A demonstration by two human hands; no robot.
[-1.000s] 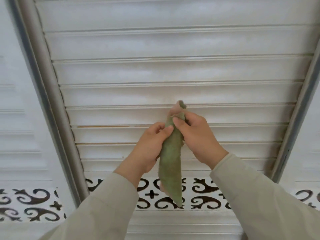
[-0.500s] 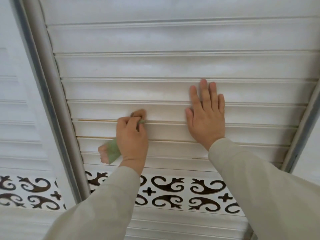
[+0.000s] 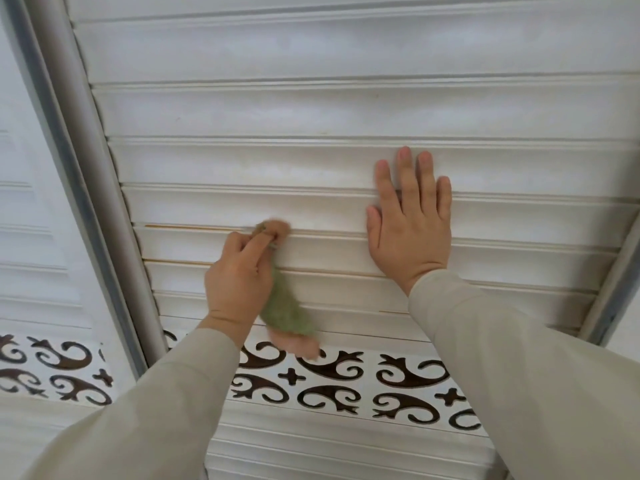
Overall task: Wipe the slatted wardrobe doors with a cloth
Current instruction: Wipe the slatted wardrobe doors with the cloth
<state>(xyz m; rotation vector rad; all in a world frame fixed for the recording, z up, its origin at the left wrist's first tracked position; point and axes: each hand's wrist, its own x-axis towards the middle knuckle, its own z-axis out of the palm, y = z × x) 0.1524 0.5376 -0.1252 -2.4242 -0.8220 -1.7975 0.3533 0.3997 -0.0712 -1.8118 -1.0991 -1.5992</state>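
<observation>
Since half a second earlier, the left hand [image 3: 239, 275] had slid rightward along the groove, and the cloth [image 3: 282, 306] had swung from its left side to its right. Fingers curled, it pinched the cloth's bunched top against a slat edge of the wardrobe door [image 3: 311, 109]; the tail dangled below. Soft and light, it looked best gripped bunched. Further right, the right hand [image 3: 412, 230] lay flat on the slats, fingers straight, holding nothing.

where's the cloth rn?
Head view, left of centre: the green cloth is pinched in the left hand, its tip pressed into a slat groove, its tail hanging toward the patterned band.
</observation>
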